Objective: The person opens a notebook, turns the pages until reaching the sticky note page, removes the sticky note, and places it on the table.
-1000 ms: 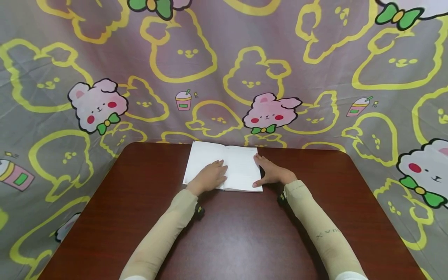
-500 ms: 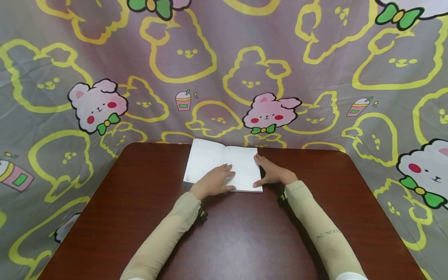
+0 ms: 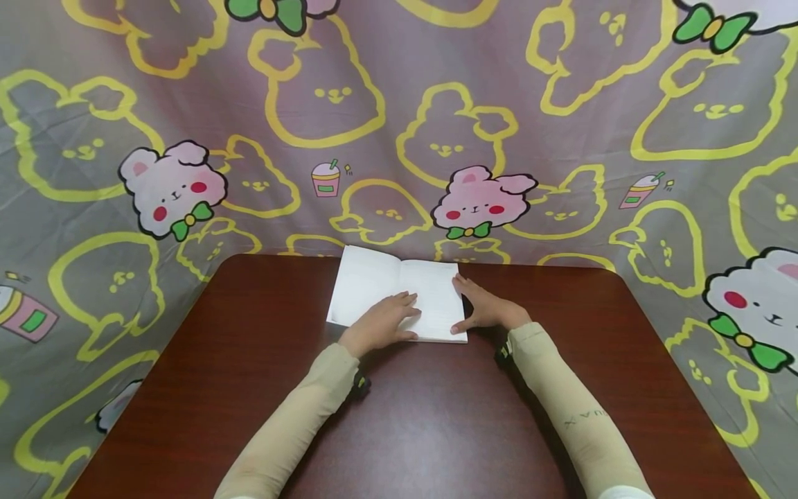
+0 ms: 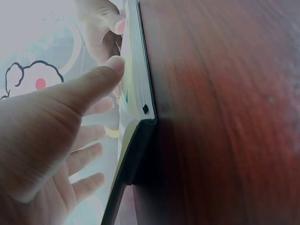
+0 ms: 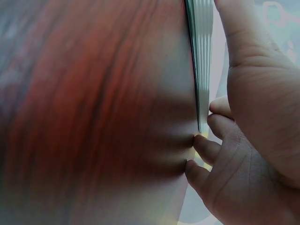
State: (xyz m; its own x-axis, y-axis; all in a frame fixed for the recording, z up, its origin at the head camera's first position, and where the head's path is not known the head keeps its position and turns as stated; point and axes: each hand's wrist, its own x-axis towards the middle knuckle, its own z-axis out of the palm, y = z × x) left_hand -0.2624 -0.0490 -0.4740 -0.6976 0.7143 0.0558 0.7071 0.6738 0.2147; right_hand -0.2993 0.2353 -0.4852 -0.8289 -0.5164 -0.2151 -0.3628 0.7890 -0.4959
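An open notebook [image 3: 368, 277] with white pages and a dark cover lies at the far edge of the table. Its left side tilts up off the tabletop, and the left wrist view shows the dark cover [image 4: 136, 150] bent at the spine. My left hand [image 3: 382, 320] rests across the lower middle onto the right page, fingers extended and thumb near the bottom edge. My right hand [image 3: 489, 305] touches the right edge, its thumb at the lower corner. In the right wrist view, some fingertips [image 5: 199, 171] sit beside the page block [image 5: 202, 56], against the table.
The reddish-brown wooden table [image 3: 430, 430] has rounded far corners. Behind it hangs a grey curtain [image 3: 399, 125] with yellow outlines and pink cartoon animals, reaching down to the table's far edge. Dark wrist cameras are strapped under both sleeves.
My left hand has slid right from the centre fold onto the right page. The notebook's left side has risen at its outer edge. My right hand has stayed in place.
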